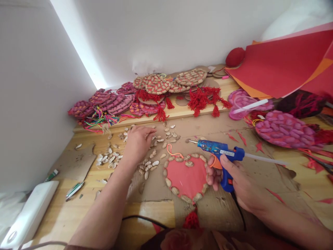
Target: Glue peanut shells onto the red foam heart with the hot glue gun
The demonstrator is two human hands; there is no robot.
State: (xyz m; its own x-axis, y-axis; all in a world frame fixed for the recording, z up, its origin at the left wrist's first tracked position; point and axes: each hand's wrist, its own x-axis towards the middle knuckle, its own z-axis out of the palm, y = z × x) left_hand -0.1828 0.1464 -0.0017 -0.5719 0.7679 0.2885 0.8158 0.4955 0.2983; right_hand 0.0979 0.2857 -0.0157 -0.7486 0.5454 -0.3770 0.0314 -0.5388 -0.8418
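Observation:
My right hand (pixel 240 182) grips a blue glue gun (pixel 221 154), nozzle pointing left just above a red heart (pixel 187 177). Peanut shells rim the heart; it carries an orange loop at its top and a red tassel at its tip. It lies on a sheet of cardboard (pixel 153 187). My left hand (pixel 139 140) reaches forward, palm down, fingers on the scattered peanut shells (pixel 151 163) left of the heart. Whether it has a shell pinched I cannot tell.
Finished shell-covered hearts and discs with tassels (pixel 158 86) are stacked on the back ledge. A pink shell heart (pixel 283 128) and red paper sheets (pixel 286 62) lie at the right. A white device (pixel 31 211) sits front left by the wall.

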